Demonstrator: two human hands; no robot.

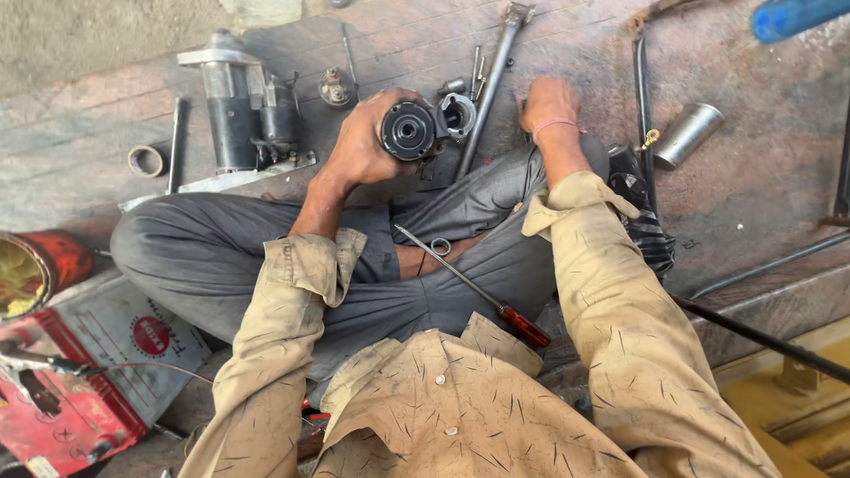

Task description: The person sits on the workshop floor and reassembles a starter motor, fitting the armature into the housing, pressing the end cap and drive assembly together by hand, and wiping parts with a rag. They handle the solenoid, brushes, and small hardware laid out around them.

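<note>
Shirt [460,398] nearest; right hand [547,104] fingertips hidden.

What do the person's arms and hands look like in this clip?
Both arms wear tan shirt sleeves, streaked with dark smudges, cuffs unbuttoned and folded back. The left hand is bare, without gloves. The right hand is bare too, with a thin pinkish band around its wrist.

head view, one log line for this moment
left hand: holds round motor part | right hand: on floor | screwdriver: on lap
</note>
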